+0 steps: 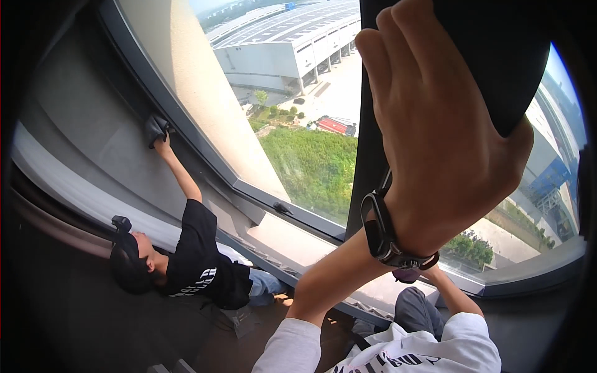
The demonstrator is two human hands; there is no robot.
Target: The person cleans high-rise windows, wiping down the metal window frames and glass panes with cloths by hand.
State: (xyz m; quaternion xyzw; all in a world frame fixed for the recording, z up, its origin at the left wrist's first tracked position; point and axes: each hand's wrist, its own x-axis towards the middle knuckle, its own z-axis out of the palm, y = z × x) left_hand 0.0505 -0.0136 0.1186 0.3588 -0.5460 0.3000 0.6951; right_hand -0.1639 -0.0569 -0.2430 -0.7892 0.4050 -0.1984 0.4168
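Note:
My left hand [444, 124], wearing a black watch [377, 227], is raised close to the camera against the window's dark upright. Its fingers bend over and the thumb hooks the edge of a black cloth-like piece [504, 62]; the fingertips are hidden. Lower down, partly behind my left wrist, my right hand [429, 271] is at the window sill [292, 245], closed on a dark purple cloth [406, 275]. Most of that cloth and the right fingers are covered from sight.
On the left, a person in a black T-shirt [196, 261] reaches up, pressing a dark cloth [157, 130] to the window frame [180, 124]. A window handle [283, 209] sits on the lower frame. Beyond the glass lie a large white building [267, 65] and greenery.

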